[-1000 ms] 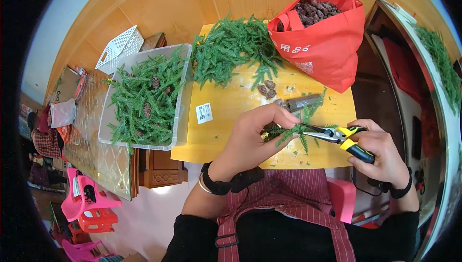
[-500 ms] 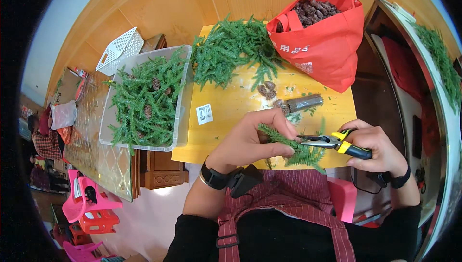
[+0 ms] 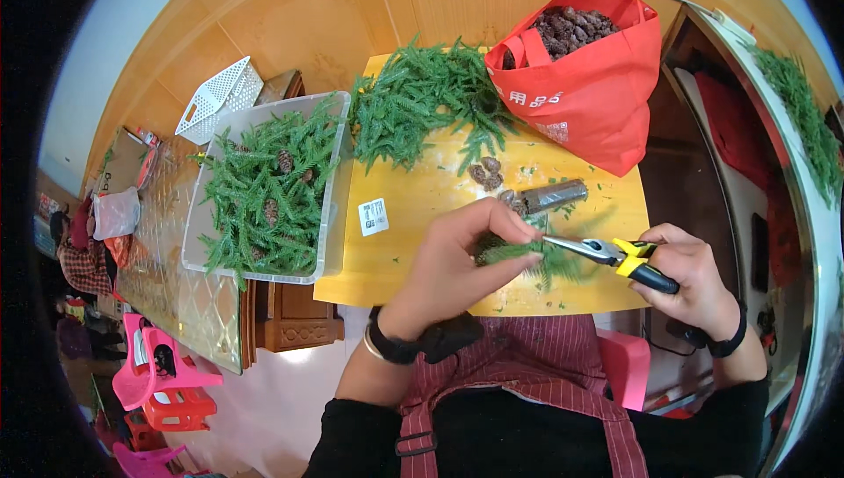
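My left hand is closed on a green artificial pine sprig, whose needles are smeared by motion. In my right hand are needle-nose pliers with yellow and black handles. Their jaw tips meet the sprig's end beside my left fingertips; whether they grip it is too small to tell. Just beyond my left hand lie a few brown pine cones and a dark bundle in clear wrapping.
A clear plastic bin at left holds sprigs with pine cones. Loose green sprigs are heaped at the back of the yellow table. A red bag full of cones stands back right. A white label lies nearby.
The sprig has swung and blurred between my hands. My left fingers and the plier tips have shifted slightly, and the pliers now slant more toward my left fingertips.
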Demonstrator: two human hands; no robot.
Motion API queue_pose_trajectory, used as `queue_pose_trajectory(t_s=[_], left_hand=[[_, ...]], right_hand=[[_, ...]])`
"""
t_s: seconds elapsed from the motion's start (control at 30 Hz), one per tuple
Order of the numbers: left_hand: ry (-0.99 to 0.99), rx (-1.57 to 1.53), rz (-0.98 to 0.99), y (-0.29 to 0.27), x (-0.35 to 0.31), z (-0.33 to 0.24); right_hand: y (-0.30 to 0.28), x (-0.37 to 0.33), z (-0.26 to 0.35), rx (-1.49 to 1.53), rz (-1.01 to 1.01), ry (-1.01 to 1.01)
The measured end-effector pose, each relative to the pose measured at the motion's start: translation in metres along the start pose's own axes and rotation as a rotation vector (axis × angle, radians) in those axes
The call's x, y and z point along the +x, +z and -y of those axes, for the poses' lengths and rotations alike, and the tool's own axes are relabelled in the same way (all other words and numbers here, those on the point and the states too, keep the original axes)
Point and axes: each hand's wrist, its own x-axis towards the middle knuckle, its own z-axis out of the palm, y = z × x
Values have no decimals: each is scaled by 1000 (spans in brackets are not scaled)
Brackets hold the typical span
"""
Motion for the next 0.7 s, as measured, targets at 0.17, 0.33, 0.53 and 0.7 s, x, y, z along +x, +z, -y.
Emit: queue_pose_trajectory(t_s=[0.17,0.33,0.53,0.7], left_hand=[[484,764,-176,11,-2,3],[54,83,31,1,-4,6],[-212,-255,127,-2,-4,3],[-371,-323,139,-1,-4,3]], right_hand=[[-3,2,14,0,0,89],[-5,5,4,41,90,34],[-2,9,-6,167,138,-13],[4,9,-13,176,111,-63]])
